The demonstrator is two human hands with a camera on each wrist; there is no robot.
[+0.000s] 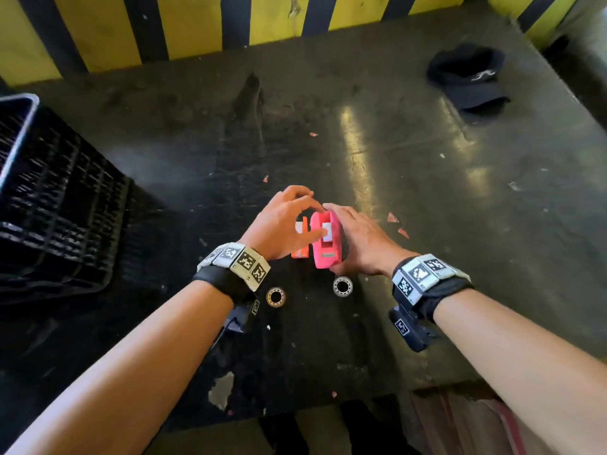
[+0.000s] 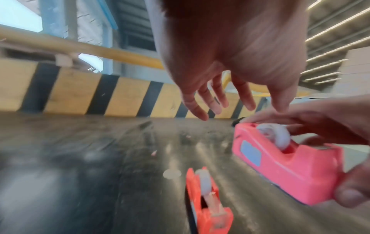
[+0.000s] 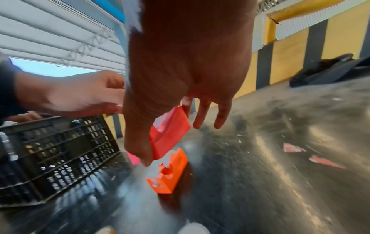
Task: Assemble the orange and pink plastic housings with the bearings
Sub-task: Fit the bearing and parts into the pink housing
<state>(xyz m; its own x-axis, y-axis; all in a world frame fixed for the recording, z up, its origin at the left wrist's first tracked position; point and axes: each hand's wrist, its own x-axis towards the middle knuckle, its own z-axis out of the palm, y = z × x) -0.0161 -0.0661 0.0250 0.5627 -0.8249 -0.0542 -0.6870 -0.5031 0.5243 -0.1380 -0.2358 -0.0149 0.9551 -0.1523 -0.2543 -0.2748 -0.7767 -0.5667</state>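
My right hand (image 1: 358, 241) grips the pink housing (image 1: 325, 244) by its ends, thumb at the near end and fingers at the far end, and holds it tilted just above the table. A white roller sits in its slot (image 2: 278, 136). The smaller orange housing (image 1: 300, 251) lies on the table left of it, under my left hand (image 1: 282, 224), and also carries a white wheel (image 2: 206, 182). My left hand (image 2: 212, 101) hovers with its fingers spread and holds nothing. Two metal ring bearings (image 1: 275, 297) (image 1: 343, 286) lie on the table near my wrists.
A black slatted crate (image 1: 59, 198) stands at the table's left edge. A black cap (image 1: 469, 77) lies far right. Small pink scraps (image 1: 397, 224) are scattered right of the hands. A yellow and black striped wall (image 1: 197, 24) bounds the table's far side.
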